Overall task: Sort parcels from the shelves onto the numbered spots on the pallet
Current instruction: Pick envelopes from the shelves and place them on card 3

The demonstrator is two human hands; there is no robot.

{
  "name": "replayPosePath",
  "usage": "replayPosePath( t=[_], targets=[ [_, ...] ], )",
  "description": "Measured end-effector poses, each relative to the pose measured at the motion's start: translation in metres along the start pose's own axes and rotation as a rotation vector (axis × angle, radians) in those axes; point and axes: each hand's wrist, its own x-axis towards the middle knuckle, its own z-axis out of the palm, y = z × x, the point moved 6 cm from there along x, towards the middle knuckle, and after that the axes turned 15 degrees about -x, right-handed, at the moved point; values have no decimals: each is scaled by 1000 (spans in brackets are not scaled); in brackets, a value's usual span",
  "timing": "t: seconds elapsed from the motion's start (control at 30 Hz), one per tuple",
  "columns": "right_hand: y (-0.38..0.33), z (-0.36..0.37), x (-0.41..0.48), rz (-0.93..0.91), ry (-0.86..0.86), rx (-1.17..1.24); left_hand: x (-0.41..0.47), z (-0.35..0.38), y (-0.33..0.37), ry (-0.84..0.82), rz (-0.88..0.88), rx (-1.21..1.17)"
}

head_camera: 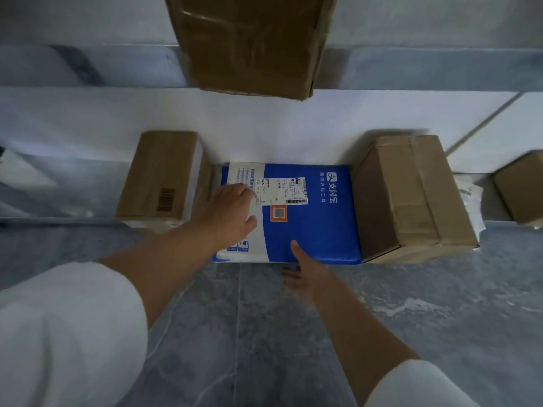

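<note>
A flat blue and white parcel [317,221] with a shipping label lies on the lower shelf between two brown boxes. My left hand [227,214] rests flat on its white left part, fingers spread over the label's edge. My right hand [299,268] holds the parcel's front edge, thumb on top and fingers tucked underneath. No pallet is in view.
A brown box [158,174] stands left of the parcel and a larger taped box [411,195] right of it. Another box [521,186] and some papers [470,198] lie farther right. A box [249,42] overhangs the upper shelf. Grey tiled floor [264,333] lies below.
</note>
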Motion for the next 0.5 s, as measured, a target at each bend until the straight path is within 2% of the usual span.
replayPosePath(
  t=[0.07, 0.17, 0.37, 0.5],
  targets=[
    [-3, -6, 13, -115, 70, 316, 1, 4, -6, 1, 3, 5],
    [-14, -6, 7, -167, 46, 492, -3, 3, -8, -6, -12, 9],
    [-30, 13, -38, -189, 4, 378, -31, -28, -2, -20, -51, -40],
    [-35, 14, -98, -200, 119, 205, -59, -62, 23, -44, -84, -38]
  ],
)
